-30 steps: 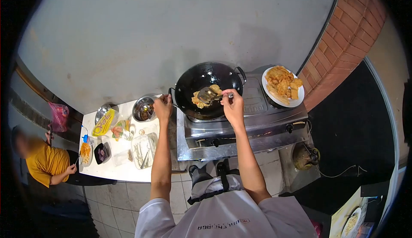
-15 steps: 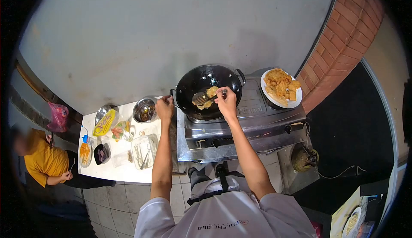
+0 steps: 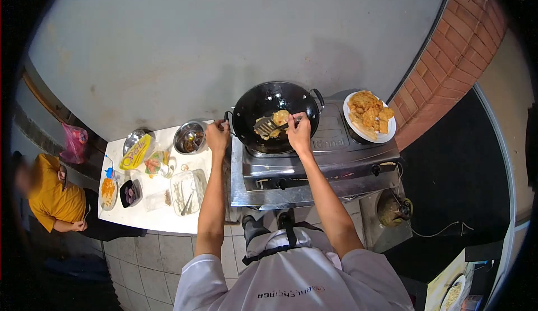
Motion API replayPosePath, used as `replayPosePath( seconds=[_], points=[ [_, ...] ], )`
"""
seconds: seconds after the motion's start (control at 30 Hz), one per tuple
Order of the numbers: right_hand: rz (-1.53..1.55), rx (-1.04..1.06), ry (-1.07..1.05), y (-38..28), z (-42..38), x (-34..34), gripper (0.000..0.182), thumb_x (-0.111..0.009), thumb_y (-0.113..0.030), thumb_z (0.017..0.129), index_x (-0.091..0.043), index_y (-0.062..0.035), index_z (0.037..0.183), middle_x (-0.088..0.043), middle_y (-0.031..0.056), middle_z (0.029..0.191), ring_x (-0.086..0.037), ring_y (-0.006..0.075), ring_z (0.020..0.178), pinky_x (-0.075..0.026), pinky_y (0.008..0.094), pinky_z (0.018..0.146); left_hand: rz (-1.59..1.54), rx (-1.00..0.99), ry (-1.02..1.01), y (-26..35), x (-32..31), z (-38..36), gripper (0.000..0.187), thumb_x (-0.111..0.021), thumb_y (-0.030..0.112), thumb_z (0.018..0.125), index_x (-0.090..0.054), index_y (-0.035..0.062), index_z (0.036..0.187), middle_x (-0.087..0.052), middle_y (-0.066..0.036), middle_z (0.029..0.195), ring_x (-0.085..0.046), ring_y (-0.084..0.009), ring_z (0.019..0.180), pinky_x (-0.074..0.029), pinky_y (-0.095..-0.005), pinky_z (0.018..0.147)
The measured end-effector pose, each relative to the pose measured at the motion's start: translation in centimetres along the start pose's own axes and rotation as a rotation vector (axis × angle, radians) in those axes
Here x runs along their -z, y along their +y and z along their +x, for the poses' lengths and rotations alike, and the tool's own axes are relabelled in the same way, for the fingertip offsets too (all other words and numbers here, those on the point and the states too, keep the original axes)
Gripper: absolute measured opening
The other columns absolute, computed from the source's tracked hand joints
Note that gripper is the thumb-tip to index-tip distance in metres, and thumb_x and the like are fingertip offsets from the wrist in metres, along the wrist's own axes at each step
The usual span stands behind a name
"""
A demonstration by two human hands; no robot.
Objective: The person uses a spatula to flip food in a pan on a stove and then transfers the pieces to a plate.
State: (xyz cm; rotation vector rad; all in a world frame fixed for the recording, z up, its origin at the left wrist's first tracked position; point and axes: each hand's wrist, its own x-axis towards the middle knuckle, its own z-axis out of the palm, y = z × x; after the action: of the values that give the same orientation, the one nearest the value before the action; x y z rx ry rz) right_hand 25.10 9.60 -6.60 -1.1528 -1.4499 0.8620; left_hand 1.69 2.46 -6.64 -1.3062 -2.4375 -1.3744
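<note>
A black wok (image 3: 274,95) sits on the left burner of the stove. My left hand (image 3: 217,136) is closed around the wok's left handle (image 3: 227,119). In my right hand (image 3: 299,132) is a black slotted spatula (image 3: 264,126), its blade low inside the wok. Pieces of yellowish food (image 3: 281,117) lie in the wok bottom, partly under and beside the blade. My fingers cover much of the spatula's handle.
A plate of golden fried food (image 3: 367,116) stands at the stove's right (image 3: 330,141). The white table (image 3: 168,221) at left holds a metal bowl (image 3: 190,137), a yellow packet (image 3: 137,153) and a clear container (image 3: 188,193). A person in a yellow shirt (image 3: 56,193) stands beyond it.
The spatula and my right hand have shifted slightly within the wok, with the food beside the blade. My left hand stays at the handle. The view has shifted a little.
</note>
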Motion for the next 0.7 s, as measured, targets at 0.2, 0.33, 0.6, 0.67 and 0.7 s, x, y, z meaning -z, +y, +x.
replayPosePath(
  seconds=[0.2,0.33,0.6,0.67,0.7],
  points=[
    [0.091,0.053,0.028,-0.3,-1.6,0.3,0.014,-0.056,-0.008,0.090,-0.048,0.0028,0.089,-0.061,0.0163,0.070,-0.063,0.0238,0.063,-0.046,0.0338,0.059,-0.007,-0.023,0.010,0.1,0.2,-0.2,0.024,-0.068,0.025,0.079,-0.071,0.0034,0.090,-0.064,-0.014,0.067,-0.064,-0.0309,0.064,-0.049,-0.0386,0.061],
    [0.095,0.051,0.027,-0.7,-1.6,0.3,0.014,-0.056,-0.008,0.090,-0.047,0.0029,0.089,-0.061,0.0165,0.070,-0.063,0.0235,0.064,-0.046,0.0344,0.058,0.000,-0.033,0.027,0.5,0.3,-0.3,0.023,-0.067,0.023,0.078,-0.070,0.0031,0.090,-0.064,-0.015,0.068,-0.063,-0.0311,0.064,-0.048,-0.0388,0.061],
    [0.057,0.131,0.080,-0.2,-1.6,0.6,0.015,-0.056,-0.008,0.090,-0.047,0.0033,0.091,-0.059,0.0184,0.070,-0.062,0.0306,0.065,-0.046,0.0382,0.062,0.001,-0.029,0.010,0.7,0.3,0.0,0.022,-0.066,0.020,0.078,-0.070,0.0010,0.088,-0.064,-0.016,0.070,-0.064,-0.0320,0.065,-0.049,-0.0387,0.063],
    [0.068,0.135,0.083,-0.2,-1.5,0.5,0.015,-0.056,-0.008,0.090,-0.047,0.0033,0.091,-0.059,0.0182,0.070,-0.062,0.0300,0.065,-0.046,0.0379,0.061,-0.002,-0.023,-0.007,0.5,0.3,0.0,0.022,-0.066,0.020,0.078,-0.069,0.0006,0.088,-0.065,-0.016,0.070,-0.064,-0.0322,0.066,-0.049,-0.0385,0.063],
    [0.075,0.142,0.086,-0.2,-1.5,0.5,0.015,-0.056,-0.009,0.090,-0.047,0.0033,0.091,-0.059,0.0181,0.070,-0.062,0.0293,0.065,-0.046,0.0376,0.061,-0.009,-0.036,0.007,0.4,0.2,0.0,0.022,-0.066,0.020,0.078,-0.069,0.0004,0.088,-0.065,-0.016,0.071,-0.064,-0.0320,0.066,-0.049,-0.0383,0.063]
  ],
)
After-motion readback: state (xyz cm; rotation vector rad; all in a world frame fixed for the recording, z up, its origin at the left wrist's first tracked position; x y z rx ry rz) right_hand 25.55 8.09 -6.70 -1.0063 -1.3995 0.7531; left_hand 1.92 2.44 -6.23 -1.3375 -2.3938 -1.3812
